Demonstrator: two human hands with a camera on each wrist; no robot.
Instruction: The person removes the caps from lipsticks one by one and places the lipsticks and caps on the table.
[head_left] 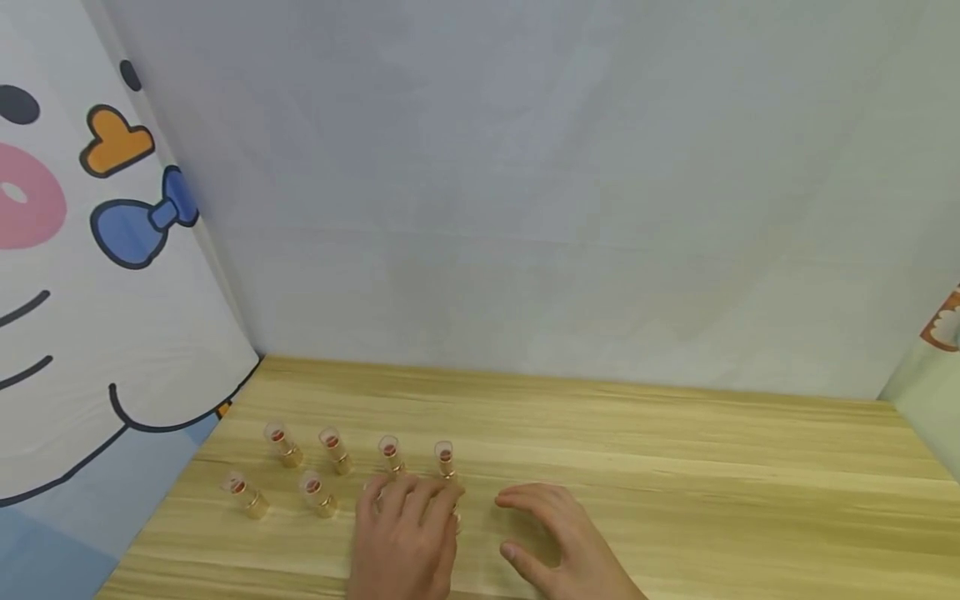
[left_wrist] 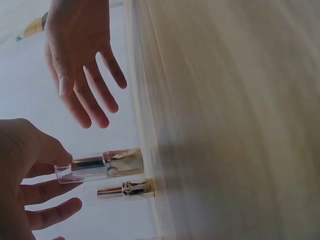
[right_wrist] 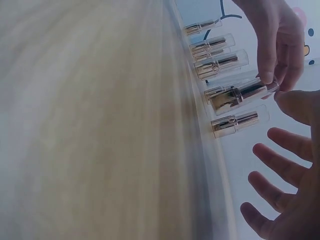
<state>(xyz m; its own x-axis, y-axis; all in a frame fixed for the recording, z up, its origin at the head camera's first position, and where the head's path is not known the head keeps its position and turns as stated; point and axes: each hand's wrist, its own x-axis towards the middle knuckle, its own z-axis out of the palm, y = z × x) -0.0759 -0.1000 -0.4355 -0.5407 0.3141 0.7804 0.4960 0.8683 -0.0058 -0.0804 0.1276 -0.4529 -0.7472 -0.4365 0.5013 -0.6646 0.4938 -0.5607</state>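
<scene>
My left hand (head_left: 405, 533) reaches over the right end of a group of lipsticks. In the left wrist view its thumb and a finger pinch the clear cap of one gold lipstick (left_wrist: 112, 165). The right wrist view shows that held lipstick (right_wrist: 242, 95) slightly tilted; the head view mostly hides it behind the hand. Just right of it hovers my right hand (head_left: 562, 542), fingers spread and loosely bent, holding nothing. Beyond the left fingers stands another lipstick (head_left: 446, 460), with a red tip under its clear cap.
More capped lipsticks stand to the left: a back row with lipsticks (head_left: 285, 446), (head_left: 335, 452) and a front row with lipsticks (head_left: 246, 496), (head_left: 318, 495). The wooden table (head_left: 712, 492) meets a pale cloth wall (head_left: 562, 208) behind and a cartoon-printed cloth (head_left: 165, 333) at left.
</scene>
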